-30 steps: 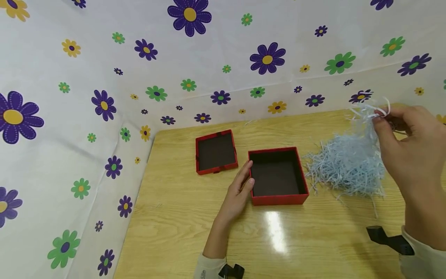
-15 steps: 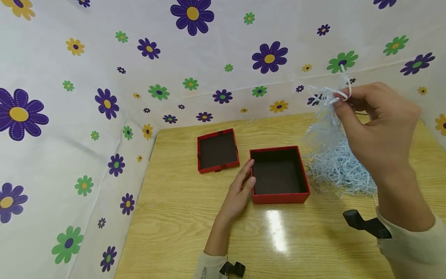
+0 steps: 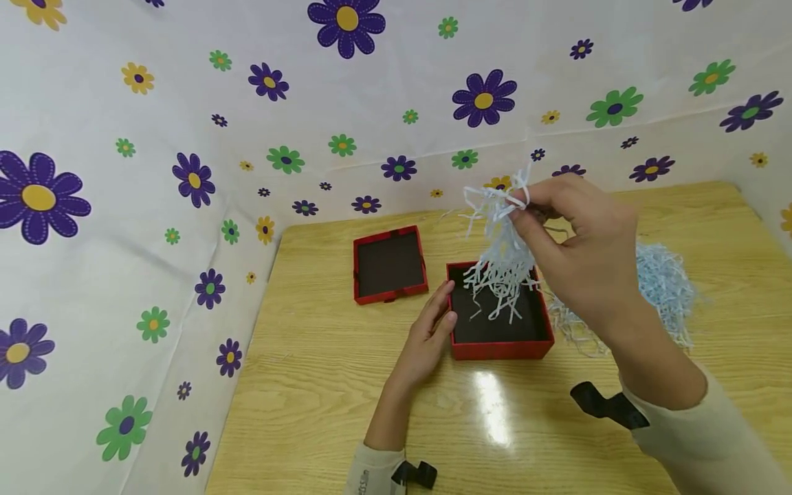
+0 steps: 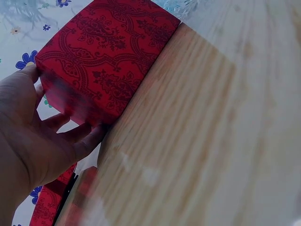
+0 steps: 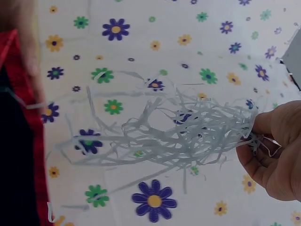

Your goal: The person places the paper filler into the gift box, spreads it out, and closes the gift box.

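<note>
Pinched between the thumb and fingers of my right hand [image 3: 578, 244] is a tuft of pale blue shredded paper [image 3: 504, 254]. It hangs over the open red box [image 3: 501, 350], and its lower strands cover part of the dark inside in the head view. My left hand [image 3: 423, 340] touches the box's left wall with its fingers extended. In the left wrist view the box [image 4: 103, 52] shows a dark scroll pattern on red, with my fingertips [image 4: 94, 141] against its side. The right wrist view shows the shredded paper [image 5: 188, 132] trailing from my fingertips.
A loose pile of shredded paper [image 3: 665, 289] lies right of the box, partly behind my right arm. The red lid [image 3: 390, 265] rests inside up at the left. Flower-printed cloth [image 3: 371, 103] stands behind and left of the wooden table [image 3: 309, 399].
My right hand has carried the tuft of shredded paper leftward from above the pile to above the box. My left hand has stayed on the box's left side.
</note>
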